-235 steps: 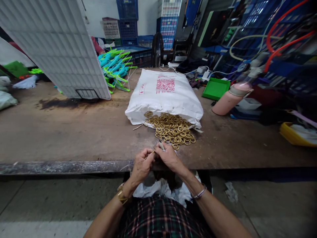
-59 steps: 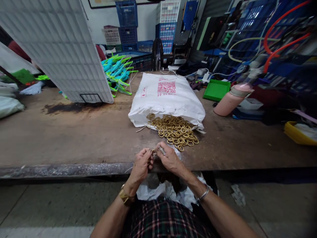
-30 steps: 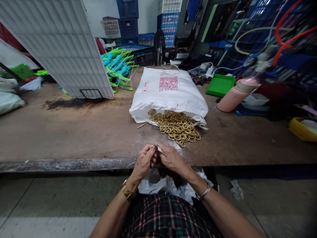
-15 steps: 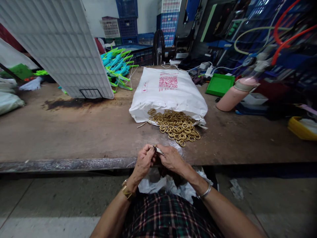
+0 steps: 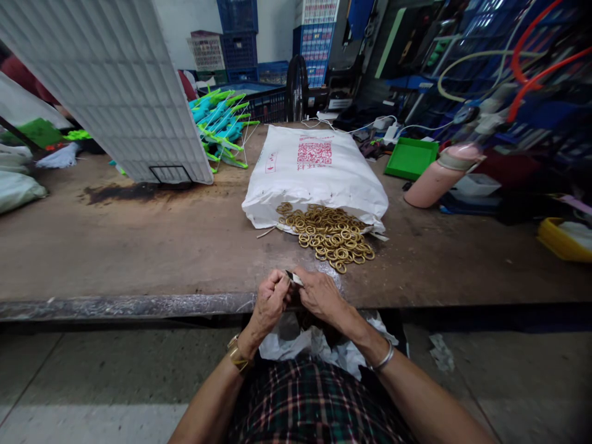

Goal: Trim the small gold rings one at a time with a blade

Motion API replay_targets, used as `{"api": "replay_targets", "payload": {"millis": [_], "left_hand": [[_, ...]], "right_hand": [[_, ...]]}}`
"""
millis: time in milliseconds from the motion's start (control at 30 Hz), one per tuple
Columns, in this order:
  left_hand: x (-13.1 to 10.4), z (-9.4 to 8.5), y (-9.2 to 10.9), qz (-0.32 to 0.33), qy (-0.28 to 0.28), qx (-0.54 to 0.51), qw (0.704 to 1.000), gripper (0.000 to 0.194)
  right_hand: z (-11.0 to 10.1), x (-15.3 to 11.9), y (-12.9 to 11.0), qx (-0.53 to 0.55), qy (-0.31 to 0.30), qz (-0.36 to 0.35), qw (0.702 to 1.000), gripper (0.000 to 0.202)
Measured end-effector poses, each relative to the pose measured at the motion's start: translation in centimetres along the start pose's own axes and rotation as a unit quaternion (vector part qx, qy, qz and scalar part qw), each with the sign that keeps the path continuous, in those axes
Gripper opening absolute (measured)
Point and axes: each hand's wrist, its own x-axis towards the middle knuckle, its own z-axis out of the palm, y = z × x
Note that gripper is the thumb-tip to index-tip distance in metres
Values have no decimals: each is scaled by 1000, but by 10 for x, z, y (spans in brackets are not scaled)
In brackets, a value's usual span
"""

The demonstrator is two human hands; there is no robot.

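Right hand [image 5: 321,295]'s clamped on a small pale tool [image 5: 296,280], long axis slanting, dark tip toward the worktop [image 5: 139,246]'s far-left corner. Left hand [image 5: 270,295]'s pinched together, can't tell on what.

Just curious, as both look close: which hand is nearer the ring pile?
Right. The right hand is just in front of the ring pile; the left hand is farther off, to its left.

Has a pale wall [image 5: 272,31] behind stacked plastic crates [image 5: 239,52], a stained workbench [image 5: 139,246] and a grey concrete floor [image 5: 115,364], dimly lit.
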Motion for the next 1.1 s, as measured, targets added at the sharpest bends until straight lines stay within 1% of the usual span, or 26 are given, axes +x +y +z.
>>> {"api": "replay_targets", "payload": {"millis": [67,133,267,333,400,433,533,600,633,700,800,933,1067,1100], "left_hand": [[-1,0,2,4,0,7,1000,34],[-2,-1,3,5,-5,3,1000,34],[-4,-2,1,-1,-19,-13,1000,35],[-5,-2,-1,-8,-24,-18,1000,36],[-8,-1,0,-15,-30,-24,999,37],[-10,-1,2,-17,-35,-28,999,36],[-18,3,14,-11,-69,-68,995,34],[-19,6,24,-19,-87,-139,986,33],[-19,7,28,-29,-84,-178,980,33],[-16,8,33,-54,-61,-236,968,33],[-12,7,31,-78,-31,-263,961,30],[-11,3,22,-110,-27,-307,945,23],[-9,-3,18,-151,-32,-369,917,29],[-9,-4,17,-161,-32,-386,908,28]], "right_hand": [[2,1,1,23,1,-3,1000,28],[2,3,2,75,-6,-19,997,23],[-2,6,5,206,-54,-75,974,21],[-2,6,7,216,-75,-90,969,21],[-1,6,10,171,-75,-85,979,21],[-1,6,11,133,-66,-70,986,21],[2,7,15,13,-34,5,999,24],[1,9,18,-34,-5,55,998,24],[0,10,20,-48,14,78,996,24],[-2,14,25,-67,49,124,989,24],[-4,21,34,-97,71,179,976,24],[-2,30,43,-125,59,194,971,22],[1,33,44,-127,57,186,973,20],[2,33,44,-129,59,182,973,21]]}}
